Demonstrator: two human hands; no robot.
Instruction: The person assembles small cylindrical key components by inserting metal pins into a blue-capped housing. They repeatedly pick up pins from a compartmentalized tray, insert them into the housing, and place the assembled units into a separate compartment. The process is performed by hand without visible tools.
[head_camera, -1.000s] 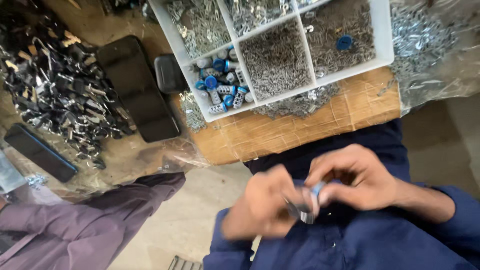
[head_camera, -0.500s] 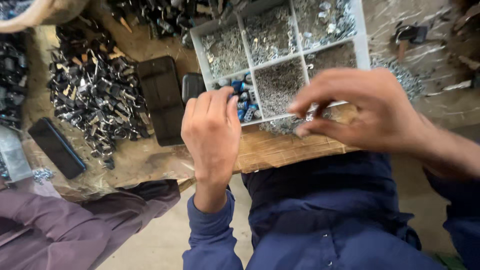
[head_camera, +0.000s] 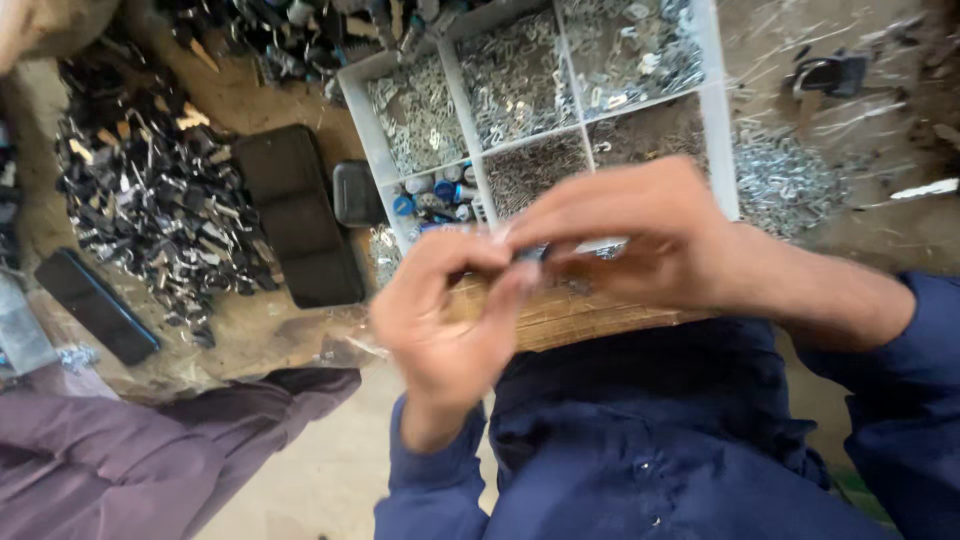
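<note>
**Small part pinched between two hands over a parts tray**

A small dark part, too blurred to tell its kind, sits where the fingertips of both hands meet. The left hand is curled, thumb and forefinger closed toward the part; the right hand comes in from the other side with its fingers bent over it, nearly closed. Which hand bears the part I cannot tell.

Just beyond the hands lies a white compartment tray filled with small silvery metal pieces; the compartment nearest the left hand holds blue-capped pieces. Under the hands is a wooden board. Past the left hand lie two black cases and, farther out, a heap of dark metal parts. Beyond the right hand, loose silvery pieces lie beside the tray. A purple sleeve of another person shows low on the left.
</note>
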